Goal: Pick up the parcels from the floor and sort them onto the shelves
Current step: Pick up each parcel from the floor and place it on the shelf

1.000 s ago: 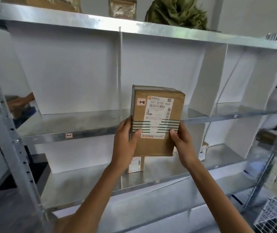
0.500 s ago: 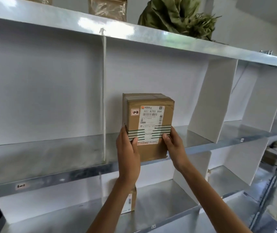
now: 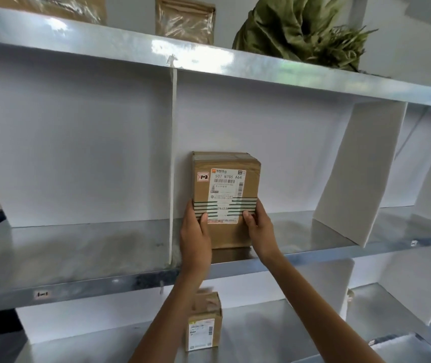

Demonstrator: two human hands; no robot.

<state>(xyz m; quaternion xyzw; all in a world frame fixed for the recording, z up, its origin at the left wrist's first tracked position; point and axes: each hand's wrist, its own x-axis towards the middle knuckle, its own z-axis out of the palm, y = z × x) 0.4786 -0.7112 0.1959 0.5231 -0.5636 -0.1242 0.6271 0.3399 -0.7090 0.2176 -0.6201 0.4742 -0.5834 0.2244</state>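
Advanced into centre-frame shelf (image 3: 78, 247) bay: parcel (image 3: 226, 200), placement step.
Clasped at both sides by left hand (image 3: 196, 239) and right hand (image 3: 260, 231), thumbs on front; next, set down, release.

The parcel (image 3: 226, 200), earlier held out front, now stands on the middle shelf (image 3: 78, 247).

Bare forearms (image 3: 308, 299) — bare left hand (image 3: 196, 239), right hand (image 3: 262, 231).

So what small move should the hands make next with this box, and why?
Probably release the box and draw back: it stands upright on the middle shelf beside the thin divider, seemingly resting there, while the left hand and right hand grip its lower sides.
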